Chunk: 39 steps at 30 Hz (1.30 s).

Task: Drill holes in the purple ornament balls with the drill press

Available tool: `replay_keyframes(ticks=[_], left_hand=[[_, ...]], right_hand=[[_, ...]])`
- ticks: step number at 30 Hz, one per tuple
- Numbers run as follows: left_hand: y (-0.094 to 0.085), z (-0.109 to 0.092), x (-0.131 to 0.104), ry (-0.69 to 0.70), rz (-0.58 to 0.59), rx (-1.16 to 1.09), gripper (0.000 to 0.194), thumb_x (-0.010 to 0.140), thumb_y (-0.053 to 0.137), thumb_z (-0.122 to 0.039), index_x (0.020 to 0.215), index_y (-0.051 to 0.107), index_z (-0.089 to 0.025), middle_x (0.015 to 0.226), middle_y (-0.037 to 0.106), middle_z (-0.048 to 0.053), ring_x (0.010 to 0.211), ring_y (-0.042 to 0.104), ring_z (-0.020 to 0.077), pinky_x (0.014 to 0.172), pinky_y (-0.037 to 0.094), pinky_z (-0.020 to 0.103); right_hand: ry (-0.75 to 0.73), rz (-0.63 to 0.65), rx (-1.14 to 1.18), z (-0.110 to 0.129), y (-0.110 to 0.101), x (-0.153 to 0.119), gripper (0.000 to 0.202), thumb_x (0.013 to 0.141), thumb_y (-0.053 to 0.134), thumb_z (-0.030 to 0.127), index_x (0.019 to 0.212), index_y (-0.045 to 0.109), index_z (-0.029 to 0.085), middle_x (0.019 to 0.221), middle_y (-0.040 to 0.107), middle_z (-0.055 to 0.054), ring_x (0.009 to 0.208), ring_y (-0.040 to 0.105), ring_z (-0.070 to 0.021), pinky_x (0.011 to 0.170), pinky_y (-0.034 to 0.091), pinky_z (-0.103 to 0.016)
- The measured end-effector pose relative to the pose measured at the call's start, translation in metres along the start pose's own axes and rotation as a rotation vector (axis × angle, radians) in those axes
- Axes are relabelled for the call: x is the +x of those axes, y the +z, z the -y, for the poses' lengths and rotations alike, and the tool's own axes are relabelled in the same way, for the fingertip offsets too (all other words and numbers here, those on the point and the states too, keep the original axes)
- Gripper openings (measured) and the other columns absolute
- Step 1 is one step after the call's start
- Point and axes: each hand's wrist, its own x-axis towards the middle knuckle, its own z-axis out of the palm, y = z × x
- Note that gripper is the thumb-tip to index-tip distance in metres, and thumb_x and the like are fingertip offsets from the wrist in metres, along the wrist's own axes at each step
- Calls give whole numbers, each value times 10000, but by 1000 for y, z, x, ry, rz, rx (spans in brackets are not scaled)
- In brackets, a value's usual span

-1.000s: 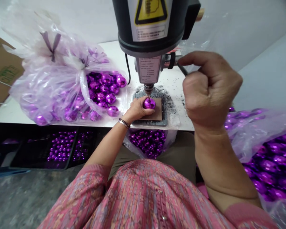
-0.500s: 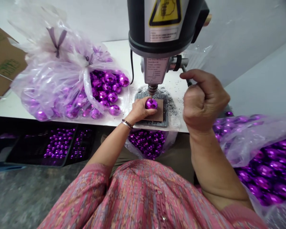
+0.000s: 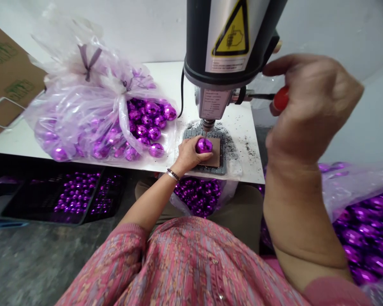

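Work on one purple faceted ball (image 3: 204, 145) appeared to be at the drilling stage: the ball sat beneath the drill press (image 3: 231, 46), its top just under or against the thin bit (image 3: 206, 134). Contact could not be made out, nor whether a hole was already cut. Dark shavings (image 3: 231, 148) lay scattered around the grey base plate (image 3: 223, 147). Many more purple balls filled the clear bag (image 3: 68, 104) on the white table (image 3: 166, 78) and the plastic bag (image 3: 354, 187) at the right; which of those were finished could not be told.

The ball looked round, glossy and metallic, its mirror-like facets catching the light, and it seemed to rest on the brown board (image 3: 215, 157). The left hand (image 3: 188, 154) pinched it between thumb and fingers from its left side. The right hand (image 3: 317, 106) was curled around the red knob (image 3: 281, 98) on the press lever (image 3: 263, 96), index finger extended.
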Motion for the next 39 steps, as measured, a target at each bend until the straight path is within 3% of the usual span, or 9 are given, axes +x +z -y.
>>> replay_keyframes(ticks=[4, 8, 11, 16, 19, 23, 27, 32, 39], left_hand=[[-5, 10, -24, 100, 19, -30, 639, 738, 947, -386, 1309, 705, -226, 1250, 780, 87, 1191, 676, 334, 1083, 510, 482], [-18, 21, -48, 268, 198, -37, 815, 666, 1006, -433, 1388, 678, -245, 1348, 759, 118, 1282, 661, 349, 1154, 475, 522], [-35, 34, -51, 294, 191, -32, 705, 772, 944, -423, 1399, 671, -249, 1387, 742, 131, 1251, 688, 313, 1118, 519, 494], [-80, 61, -29, 27, -136, 359, 315, 985, 587, -167, 1264, 733, -161, 1313, 751, 195, 1231, 700, 331, 1099, 532, 498], [-99, 68, -22, -189, -78, 603, 270, 959, 606, -247, 1155, 758, -141, 1153, 776, 221, 1130, 732, 394, 1004, 563, 519], [-99, 70, -28, -312, 66, 698, 357, 922, 668, -378, 1159, 733, -118, 1180, 745, 256, 1088, 744, 437, 940, 577, 525], [-88, 77, -36, -252, -19, 535, 458, 852, 707, -239, 1294, 630, -145, 1221, 714, 227, 1140, 714, 408, 1000, 563, 549], [-79, 80, -35, 8, -252, -8, 612, 746, 744, -145, 1322, 550, -216, 1291, 667, 117, 1200, 669, 269, 1081, 550, 438], [-61, 54, -30, -11, 11, -445, 561, 847, 748, -330, 1368, 566, -230, 1277, 707, 95, 1100, 703, 214, 958, 602, 344]], right_hand=[[113, 53, 99, 4, 2, 20, 361, 891, 451, 116, 731, 772, 155, 550, 515, 18, 492, 392, -27, 575, 357, -217], [140, 64, 125, 1, 2, 16, 385, 932, 442, 123, 763, 787, 153, 539, 481, 23, 506, 406, -19, 571, 312, -219], [143, 61, 124, 2, -2, 12, 393, 954, 444, 140, 780, 796, 167, 573, 500, 24, 532, 423, -16, 596, 293, -235], [148, 112, 45, 1, -7, 9, 352, 962, 481, 170, 829, 804, 211, 594, 499, 28, 599, 447, -29, 668, 322, -257], [89, 68, 124, -2, -6, 7, 387, 956, 448, 189, 799, 802, 204, 590, 505, 23, 582, 446, -28, 665, 325, -266], [60, 104, 153, -6, -4, 5, 353, 956, 473, 206, 805, 792, 201, 589, 494, 27, 594, 437, -15, 655, 315, -248], [51, 102, 163, -5, -5, 5, 349, 942, 465, 200, 792, 780, 204, 604, 525, 27, 584, 438, -19, 637, 319, -240], [36, 100, 140, -4, -4, 5, 331, 905, 473, 187, 759, 771, 192, 592, 551, 13, 551, 442, -36, 608, 346, -238], [30, 44, 225, -5, 4, 7, 287, 841, 486, 215, 577, 589, 163, 609, 611, -16, 458, 356, -36, 509, 313, -240]])
